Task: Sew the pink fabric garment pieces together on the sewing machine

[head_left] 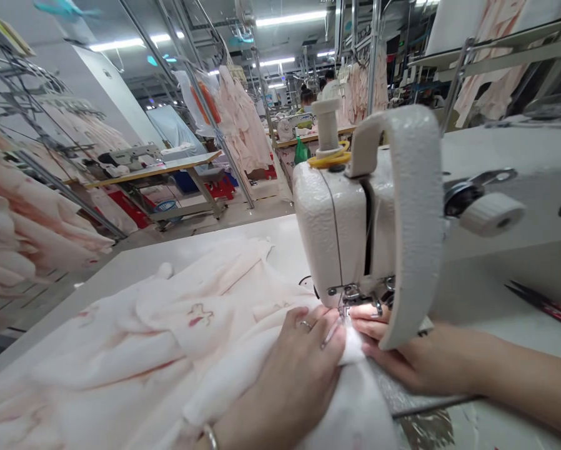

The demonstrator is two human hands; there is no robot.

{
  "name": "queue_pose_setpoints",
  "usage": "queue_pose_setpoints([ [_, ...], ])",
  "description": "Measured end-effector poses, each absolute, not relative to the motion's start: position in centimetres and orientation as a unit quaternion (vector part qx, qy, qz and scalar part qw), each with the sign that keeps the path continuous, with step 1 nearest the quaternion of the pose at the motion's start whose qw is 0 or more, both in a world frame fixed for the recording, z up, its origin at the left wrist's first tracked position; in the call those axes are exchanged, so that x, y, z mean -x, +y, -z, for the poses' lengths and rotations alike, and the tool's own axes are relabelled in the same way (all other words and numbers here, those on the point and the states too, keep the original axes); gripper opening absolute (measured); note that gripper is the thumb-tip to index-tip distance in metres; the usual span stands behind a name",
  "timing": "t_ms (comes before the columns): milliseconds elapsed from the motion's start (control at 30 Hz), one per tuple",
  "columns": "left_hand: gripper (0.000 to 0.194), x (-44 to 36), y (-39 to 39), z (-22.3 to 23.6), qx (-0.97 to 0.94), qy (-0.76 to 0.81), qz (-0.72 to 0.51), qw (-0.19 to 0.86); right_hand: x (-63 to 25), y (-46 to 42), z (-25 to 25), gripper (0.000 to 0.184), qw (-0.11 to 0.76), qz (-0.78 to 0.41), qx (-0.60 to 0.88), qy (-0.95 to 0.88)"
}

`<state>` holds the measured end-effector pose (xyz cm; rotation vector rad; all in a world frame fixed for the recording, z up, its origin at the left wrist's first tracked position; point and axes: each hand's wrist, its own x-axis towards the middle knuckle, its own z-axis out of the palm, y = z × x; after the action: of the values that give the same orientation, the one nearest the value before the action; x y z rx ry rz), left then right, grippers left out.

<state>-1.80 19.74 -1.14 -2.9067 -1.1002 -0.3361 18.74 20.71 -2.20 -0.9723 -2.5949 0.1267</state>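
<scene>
A white sewing machine (355,219) stands on the table before me, its presser foot (345,307) down on pale pink fabric (168,337). My left hand (299,356), with a ring on one finger, lies on the fabric just left of the needle, fingers curled and pressing the cloth toward the foot. My right hand (402,356) reaches in from the right behind the machine's white guard, fingers pinching the fabric edge beside the foot. The cloth spreads to the left over the table in loose folds.
A spool of thread (327,125) stands on top of the machine. Red-handled tools (543,303) lie on the table at right. Racks of pink garments (27,219) stand at left; other sewing tables (153,169) and a person are farther back.
</scene>
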Motion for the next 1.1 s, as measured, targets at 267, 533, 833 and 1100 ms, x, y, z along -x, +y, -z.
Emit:
queue_pose_setpoints([
  [267, 0.025, 1.4, 19.6, 1.5, 0.926, -0.352, 0.131, 0.029, -18.9, 20.1, 0.9, 0.023, 0.194, -0.104, 0.307, -0.926],
  [533, 0.019, -0.1, 19.0, 0.9, 0.869, -0.453, 0.185, -0.081, -17.6, 20.2, 1.4, 0.016, 0.206, -0.221, 0.391, -0.869],
  [833, 0.029, 1.3, 15.3, 2.5, 0.846, -0.447, 0.286, 0.05, -18.5, 22.3, 1.4, 0.017, 0.228, -0.256, 0.37, -0.864],
  [1100, 0.008, 1.1, 15.2, 1.1, 0.918, -0.289, 0.257, 0.09, -18.8, 21.9, 1.4, 0.024, 0.198, -0.205, 0.292, -0.913],
])
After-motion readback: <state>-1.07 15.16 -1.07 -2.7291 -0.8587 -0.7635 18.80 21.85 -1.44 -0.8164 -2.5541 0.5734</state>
